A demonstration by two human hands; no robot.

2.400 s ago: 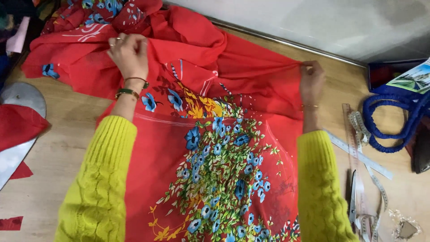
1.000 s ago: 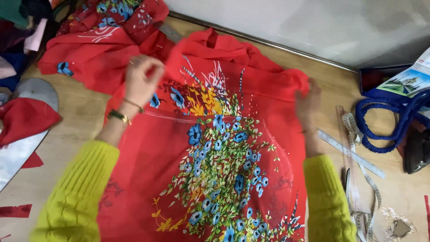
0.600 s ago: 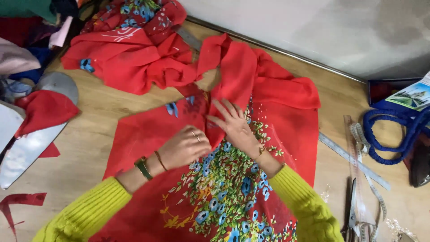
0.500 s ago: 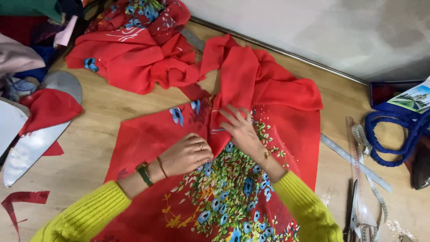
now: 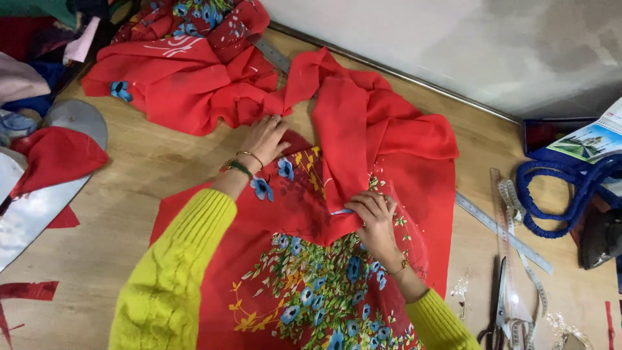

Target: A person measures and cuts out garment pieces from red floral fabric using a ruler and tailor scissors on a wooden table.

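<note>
Our left hand [image 5: 264, 139] lies flat on the red cloth [image 5: 389, 136] near its bunched top; our right hand [image 5: 374, 217] pinches a folded edge. Bare table [image 5: 129, 188] flanks both, and the hands have spread apart.

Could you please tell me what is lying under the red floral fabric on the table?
Under the red floral fabric only the wooden table shows around its edges. A clear ruler emerges near its right edge. Whatever lies beneath the middle is covered.

Scissors [image 5: 502, 304], ruler [image 5: 502, 230], blue cord [image 5: 570, 194] on wooden table [image 5: 129, 194].
</note>
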